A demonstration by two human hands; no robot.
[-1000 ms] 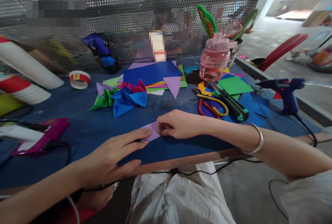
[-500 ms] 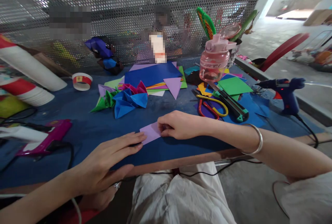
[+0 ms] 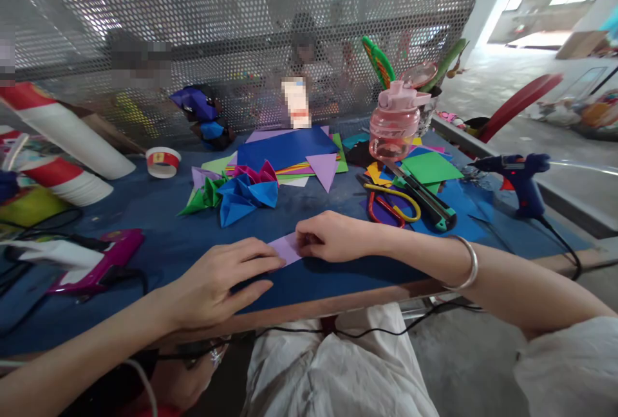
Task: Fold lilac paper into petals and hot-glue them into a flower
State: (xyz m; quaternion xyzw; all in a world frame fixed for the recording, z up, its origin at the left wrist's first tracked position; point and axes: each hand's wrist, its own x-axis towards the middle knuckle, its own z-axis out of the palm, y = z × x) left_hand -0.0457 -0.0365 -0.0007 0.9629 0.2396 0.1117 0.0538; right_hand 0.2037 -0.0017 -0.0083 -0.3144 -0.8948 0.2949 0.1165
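Note:
A small strip of folded purple paper (image 3: 288, 250) lies on the blue tabletop near its front edge. My right hand (image 3: 333, 237), fingers curled into a pinch, grips its right end. Stretched fingers of my left hand (image 3: 226, 278) rest flat on the left end, covering it; the thumb is spread apart. Beyond the hands sit folded paper pieces: a blue one (image 3: 247, 197), a green one (image 3: 205, 194) and a magenta one (image 3: 263, 173). A purple paper triangle (image 3: 322, 169) lies at the front of a stack of coloured sheets (image 3: 290, 145).
On the right are scissors (image 3: 410, 199), a utility knife (image 3: 429, 203), a pink bottle (image 3: 394, 124) and a glue gun (image 3: 524, 179). Paper cups (image 3: 72, 179), a cut cup rim (image 3: 163, 163) and a magenta power strip (image 3: 116, 256) with cables stand left. Perforated metal panel (image 3: 217, 11) behind.
My left hand has slid right along the purple paper and covers more of it, its fingers nearer my right hand. My right hand keeps its pinch. The view has shifted slightly.

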